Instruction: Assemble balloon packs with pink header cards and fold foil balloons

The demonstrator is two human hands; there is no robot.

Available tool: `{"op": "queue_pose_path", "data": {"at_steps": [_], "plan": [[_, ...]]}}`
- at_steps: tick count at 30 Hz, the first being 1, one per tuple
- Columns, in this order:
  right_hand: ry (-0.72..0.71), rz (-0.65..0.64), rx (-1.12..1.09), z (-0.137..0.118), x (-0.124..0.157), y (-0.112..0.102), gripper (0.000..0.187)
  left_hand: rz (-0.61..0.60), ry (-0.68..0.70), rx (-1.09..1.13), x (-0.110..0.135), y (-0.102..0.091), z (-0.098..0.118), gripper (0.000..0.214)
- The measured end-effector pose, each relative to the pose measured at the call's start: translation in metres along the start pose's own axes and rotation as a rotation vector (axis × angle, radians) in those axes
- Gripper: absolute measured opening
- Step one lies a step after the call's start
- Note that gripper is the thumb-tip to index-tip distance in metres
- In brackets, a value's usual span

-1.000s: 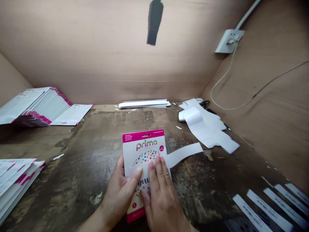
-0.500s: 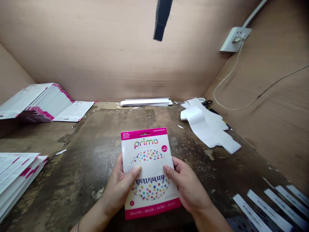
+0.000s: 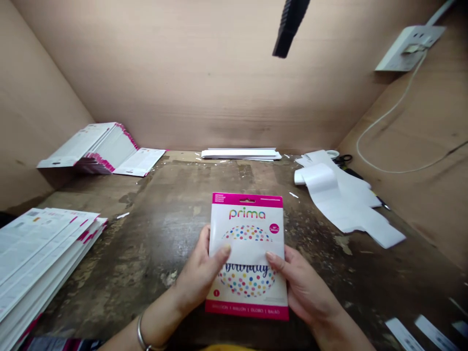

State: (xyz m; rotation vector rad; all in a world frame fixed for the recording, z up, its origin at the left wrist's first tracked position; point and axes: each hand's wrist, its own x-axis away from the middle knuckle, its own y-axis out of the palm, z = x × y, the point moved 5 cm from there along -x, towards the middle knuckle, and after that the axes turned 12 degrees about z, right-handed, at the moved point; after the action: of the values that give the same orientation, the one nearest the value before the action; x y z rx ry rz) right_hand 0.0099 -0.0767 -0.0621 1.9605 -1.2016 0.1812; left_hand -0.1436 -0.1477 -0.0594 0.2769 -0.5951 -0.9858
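A balloon packet (image 3: 245,282), white with pink bands at top and bottom, polka dots and the word "prima", is held upright before me. My left hand (image 3: 195,273) grips its left edge, thumb on the front and fingers behind, hidden. On the right edge, my right hand (image 3: 305,285) grips it in the same way. A plain white strip (image 3: 246,252) lies across the middle of the front, covering part of the printed balloon. Both thumbs rest at the ends of this strip.
Stacks of printed cards stand at left, one near (image 3: 44,253) and one far (image 3: 98,141). White strips (image 3: 241,154) lie by the back wall. Right of centre are white backing paper (image 3: 340,200), scissors (image 3: 343,159) and a wall socket (image 3: 409,48). Labels (image 3: 405,334) sit at lower right.
The camera view has turned left, so everything sits farther right in the picture. The packet has straightened from a slight tilt. Both hands keep their grip on it.
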Motion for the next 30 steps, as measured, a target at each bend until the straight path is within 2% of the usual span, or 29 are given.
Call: {"op": "queue_pose_path", "data": {"at_steps": [3,5,7,8,10,12,15,18,22,24,26,30], "plan": [[-0.014,0.062,-0.085,-0.001,-0.003,-0.008,0.042,0.100,-0.183,0.095,0.000,-0.015,-0.008,0.051],[0.018,0.065,-0.111,0.002,-0.004,-0.011,0.044,0.021,-0.350,0.135,0.004,-0.014,-0.016,0.049],[0.071,0.048,-0.109,0.007,-0.004,-0.012,0.043,-0.063,-0.399,0.176,0.007,-0.009,-0.018,0.039],[0.089,0.041,-0.100,0.010,-0.005,-0.012,0.042,-0.035,-0.370,0.193,0.006,-0.010,-0.018,0.032],[0.106,0.046,-0.068,0.015,-0.007,-0.013,0.039,0.138,-0.270,0.191,0.000,-0.019,-0.017,0.021],[0.112,0.069,-0.029,0.019,-0.009,-0.014,0.036,0.300,-0.195,0.131,-0.005,-0.029,-0.015,0.020],[0.126,0.120,-0.003,0.023,-0.014,-0.015,0.037,0.383,-0.090,-0.043,-0.010,-0.040,-0.009,0.022],[0.120,0.166,-0.020,0.025,-0.019,-0.014,0.046,0.347,0.113,-0.338,-0.013,-0.042,0.006,0.022],[0.074,0.197,0.003,0.024,-0.025,-0.010,0.048,0.212,0.572,-0.858,-0.014,-0.026,0.027,0.018],[0.052,0.216,0.019,0.025,-0.026,-0.008,0.047,0.118,0.753,-1.047,-0.017,-0.016,0.027,0.018],[0.042,0.240,0.044,0.026,-0.028,-0.007,0.046,0.017,0.825,-1.219,-0.022,-0.008,0.020,0.019],[0.010,0.245,0.139,0.028,-0.029,-0.007,0.044,-0.086,0.821,-1.552,-0.030,-0.001,0.004,0.020]]}}
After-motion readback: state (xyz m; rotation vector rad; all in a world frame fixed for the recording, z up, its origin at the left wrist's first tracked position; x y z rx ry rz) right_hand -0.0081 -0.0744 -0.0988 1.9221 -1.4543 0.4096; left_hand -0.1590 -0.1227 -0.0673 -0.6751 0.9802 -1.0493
